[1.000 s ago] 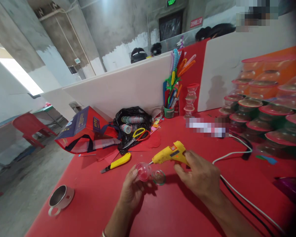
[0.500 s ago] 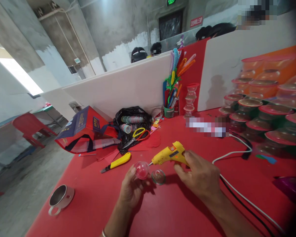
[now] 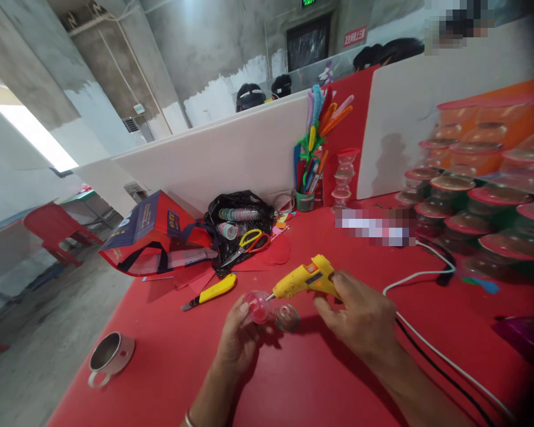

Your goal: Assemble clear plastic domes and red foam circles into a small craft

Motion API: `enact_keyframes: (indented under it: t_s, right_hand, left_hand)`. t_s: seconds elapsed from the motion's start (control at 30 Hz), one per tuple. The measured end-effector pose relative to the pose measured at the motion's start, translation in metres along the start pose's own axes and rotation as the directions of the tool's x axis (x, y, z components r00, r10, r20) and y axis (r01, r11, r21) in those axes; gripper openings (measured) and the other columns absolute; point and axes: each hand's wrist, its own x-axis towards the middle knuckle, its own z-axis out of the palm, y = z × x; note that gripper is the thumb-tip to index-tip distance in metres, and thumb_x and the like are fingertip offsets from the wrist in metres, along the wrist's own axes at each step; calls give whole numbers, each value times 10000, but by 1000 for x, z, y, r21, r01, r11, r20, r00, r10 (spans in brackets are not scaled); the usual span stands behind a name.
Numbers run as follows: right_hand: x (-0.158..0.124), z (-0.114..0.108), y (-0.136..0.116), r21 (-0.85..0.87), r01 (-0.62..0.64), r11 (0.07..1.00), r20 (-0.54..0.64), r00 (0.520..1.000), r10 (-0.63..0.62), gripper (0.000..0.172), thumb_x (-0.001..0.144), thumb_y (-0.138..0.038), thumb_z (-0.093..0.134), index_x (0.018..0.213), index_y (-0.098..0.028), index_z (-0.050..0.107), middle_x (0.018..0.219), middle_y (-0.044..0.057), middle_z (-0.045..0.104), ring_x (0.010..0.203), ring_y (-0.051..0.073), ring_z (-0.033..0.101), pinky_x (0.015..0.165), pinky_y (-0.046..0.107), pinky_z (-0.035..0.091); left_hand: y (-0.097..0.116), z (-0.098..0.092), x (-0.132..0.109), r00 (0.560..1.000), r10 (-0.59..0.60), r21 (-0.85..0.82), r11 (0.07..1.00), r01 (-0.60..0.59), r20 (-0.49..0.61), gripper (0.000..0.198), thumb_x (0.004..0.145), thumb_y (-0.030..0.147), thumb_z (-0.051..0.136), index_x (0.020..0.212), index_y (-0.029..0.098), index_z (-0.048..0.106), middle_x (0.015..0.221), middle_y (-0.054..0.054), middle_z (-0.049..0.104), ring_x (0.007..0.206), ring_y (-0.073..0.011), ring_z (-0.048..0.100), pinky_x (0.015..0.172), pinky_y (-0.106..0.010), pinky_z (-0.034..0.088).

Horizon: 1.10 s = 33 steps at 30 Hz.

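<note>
Between the fingers of my left hand (image 3: 239,337) is a small clear plastic cup (image 3: 257,307) that looks pinkish red, tilted toward the right. My right hand (image 3: 360,311) is wrapped round the handle of a yellow glue gun (image 3: 309,280). The gun's metal nozzle points left and meets the cup's right edge; whether it touches cannot be made out. Just right of the cup is a second clear round piece with a greenish rim (image 3: 286,318); my left fingers partly reach under it, and I cannot tell if they hold it.
A yellow utility knife (image 3: 211,292), scissors (image 3: 244,248) and a black plastic bag (image 3: 231,204) with stacked cups lie beyond my hands. A mug (image 3: 111,357) stands left. Stacked clear containers (image 3: 471,213) rise at right; a white cable (image 3: 431,341) crosses the red table (image 3: 293,388).
The cup in my left hand has tipped and shifted slightly right, and the glue gun's nozzle now overlaps its edge a little more. My right hand is almost still.
</note>
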Motion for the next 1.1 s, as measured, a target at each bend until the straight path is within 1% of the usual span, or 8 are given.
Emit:
enact_keyframes:
  t_s: [0.07, 0.27, 0.43, 0.6, 0.73, 0.87, 1.0, 1.1]
  right_hand:
    - [1, -1, -1, 4, 6, 1000, -9, 1000, -6, 103, 851, -220, 531, 762, -188, 572, 608, -14, 562, 528, 129, 502, 544, 270, 350]
    - [2, 0, -1, -18, 0, 1000, -22, 1000, -1, 102, 851, -226, 525, 773, -186, 576, 611, -8, 575, 531, 139, 511, 552, 276, 360]
    - [0, 1, 1, -33, -29, 999, -21, 999, 28, 108, 845, -233, 528, 757, -187, 570, 629, -2, 593, 536, 134, 516, 562, 272, 371]
    - [-2, 1, 0, -12, -38, 999, 3, 999, 38, 94, 835, -236, 533, 782, -184, 588, 621, -13, 586, 532, 125, 504, 562, 267, 367]
    - [-2, 2, 1, -9, -30, 1000, 1, 1000, 30, 95, 831, -259, 547, 788, -186, 591, 595, -21, 554, 528, 131, 503, 548, 270, 357]
    - [-2, 1, 1, 12, -24, 1000, 7, 1000, 24, 87, 815, -268, 566, 804, -187, 595, 585, -30, 537, 527, 132, 505, 547, 269, 359]
    - [-2, 1, 0, 12, -11, 1000, 21, 1000, 11, 121, 807, -258, 565, 861, -169, 626, 612, -19, 567, 559, 138, 533, 564, 270, 369]
    - [-2, 1, 1, -25, -48, 999, 34, 998, 49, 152, 806, -264, 555, 884, -165, 640, 642, -4, 593, 590, 150, 552, 566, 274, 366]
  left_hand:
    - [0, 1, 0, 1000, 7, 3, 1000, -7, 10, 263, 818, 359, 681, 932, 123, 659, 723, -87, 706, 549, -185, 646, 505, -296, 547]
    - [-1, -1, 1, 1000, -10, 1, 1000, 10, 29, 295, 833, 367, 666, 988, 116, 654, 753, -96, 706, 560, -205, 649, 510, -356, 572]
    - [-1, -1, 0, 1000, -7, -6, 1000, 7, 23, 270, 838, 345, 664, 1000, 130, 649, 752, -87, 718, 559, -199, 659, 514, -320, 561]
    - [-1, 0, 0, 999, -9, -5, 1000, 9, 36, 269, 840, 353, 662, 985, 127, 653, 746, -86, 719, 555, -202, 659, 510, -326, 560]
    - [0, 1, 1, 1000, -12, -19, 1000, 12, -8, 266, 818, 337, 685, 976, 124, 663, 763, -90, 729, 559, -187, 654, 529, -296, 541]
    - [1, -1, 1, 999, -25, -30, 999, 24, -24, 282, 816, 361, 683, 963, 121, 674, 762, -104, 736, 571, -203, 661, 529, -301, 533]
    - [3, -6, 2, 999, -50, -58, 997, 49, -3, 325, 846, 411, 632, 954, 110, 686, 786, -117, 729, 605, -222, 663, 547, -350, 551]
    - [3, -7, 2, 998, -66, -57, 996, 67, 14, 370, 834, 456, 623, 914, 101, 688, 747, -112, 704, 588, -232, 646, 540, -385, 550]
